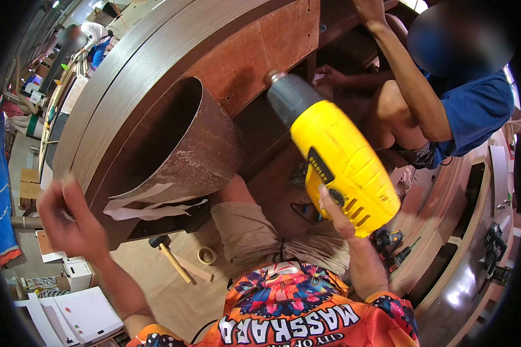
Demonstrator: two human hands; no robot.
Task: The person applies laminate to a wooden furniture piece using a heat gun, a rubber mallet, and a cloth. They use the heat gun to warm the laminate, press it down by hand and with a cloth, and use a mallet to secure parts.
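Observation:
My right hand (pixel 340 214) grips a yellow heat gun (pixel 344 159) by its lower end. Its dark nozzle points up and left toward a reddish-brown board (pixel 260 55) on the underside of a large curved wood-grain piece (pixel 121 75). At the left, beside the curved rim, my left hand (pixel 75 222) is raised with its fingers curled in, slightly blurred; whatever they hold is hidden. Between my hands a curved brown sheet (pixel 185 150) bends into an open hollow, and torn pale strips (pixel 156 209) hang from its lower edge.
Close at the right crouches a co-worker in a blue shirt (pixel 474 110), one arm raised to the piece. A hammer (pixel 171 257) and a tape roll (pixel 206 255) lie on the floor. Power drills (pixel 388 238) and long boards (pixel 446 231) are at the right; another person (pixel 94 40) is far left.

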